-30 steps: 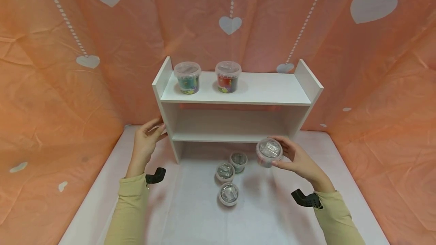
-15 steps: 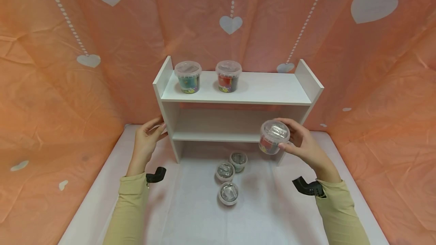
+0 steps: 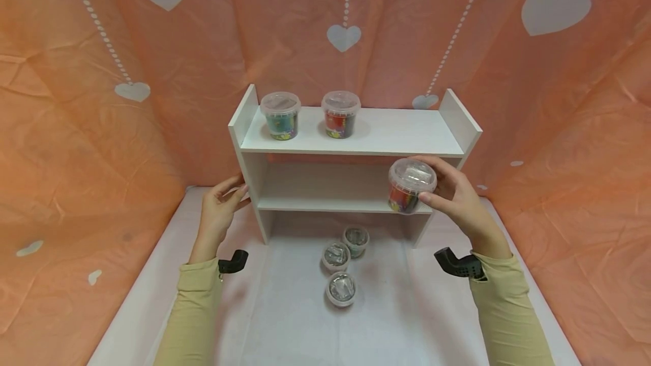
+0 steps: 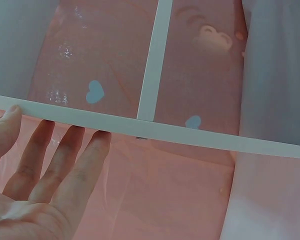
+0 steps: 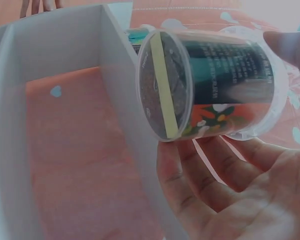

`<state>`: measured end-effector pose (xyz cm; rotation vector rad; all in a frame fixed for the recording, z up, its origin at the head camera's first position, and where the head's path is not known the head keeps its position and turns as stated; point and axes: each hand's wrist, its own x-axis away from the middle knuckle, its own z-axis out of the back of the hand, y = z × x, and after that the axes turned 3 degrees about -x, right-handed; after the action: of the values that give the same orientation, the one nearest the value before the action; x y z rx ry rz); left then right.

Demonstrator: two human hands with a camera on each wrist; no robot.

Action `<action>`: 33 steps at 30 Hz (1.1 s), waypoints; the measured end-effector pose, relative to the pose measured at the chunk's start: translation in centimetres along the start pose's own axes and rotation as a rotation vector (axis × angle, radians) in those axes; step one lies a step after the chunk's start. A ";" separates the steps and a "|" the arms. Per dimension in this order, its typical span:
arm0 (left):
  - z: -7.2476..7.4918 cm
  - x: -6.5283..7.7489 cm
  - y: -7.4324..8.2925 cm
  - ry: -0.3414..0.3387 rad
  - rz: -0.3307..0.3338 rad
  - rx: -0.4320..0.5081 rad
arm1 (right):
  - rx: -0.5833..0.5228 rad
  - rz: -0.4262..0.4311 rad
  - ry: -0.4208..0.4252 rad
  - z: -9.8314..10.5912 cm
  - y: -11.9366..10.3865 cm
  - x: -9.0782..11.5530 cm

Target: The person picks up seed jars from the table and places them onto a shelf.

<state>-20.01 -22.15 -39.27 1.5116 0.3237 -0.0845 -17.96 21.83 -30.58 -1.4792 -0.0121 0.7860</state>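
My right hand (image 3: 455, 199) grips a clear lidded plastic tub (image 3: 405, 199) with a red and dark label, thumb in front and fingers behind. It is held upright before the right part of the white shelf unit (image 3: 325, 204), overlapping the middle board in the head view. The right wrist view shows the tub's base (image 5: 165, 85) with a yellow strip across it. My left hand (image 3: 217, 213) is at the unit's left side panel, its straight fingers touching the outside and its thumb at the front edge (image 4: 125, 125).
Two similar tubs, one teal-labelled (image 3: 281, 117) and one red-labelled (image 3: 341, 116), stand on the top board, left and centre. Three small lidded tubs (image 3: 356, 240) (image 3: 336, 256) (image 3: 341, 289) stand on the white tabletop (image 3: 295, 326) before the unit. Orange cloth (image 3: 285, 27) with hearts hangs behind.
My right hand has raised the tub from low in front of the unit, up and slightly right, to middle-board height. The left hand has stayed at the side panel.
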 end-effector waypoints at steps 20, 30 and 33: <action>-0.1 0.1 -0.1 0.003 -0.005 0.007 | 0.042 -0.034 0.139 0.4 -2.7 -2.9; -0.1 0.2 0.1 0.004 -0.013 -0.014 | 0.062 -0.049 0.167 1.0 -3.2 -4.3; -0.1 0.2 0.1 0.006 -0.014 -0.017 | 0.073 -0.057 0.192 1.3 -3.1 -4.8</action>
<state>-19.81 -21.98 -39.24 1.4934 0.3391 -0.0890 -20.79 20.99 -25.51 -1.4729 0.1171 0.5902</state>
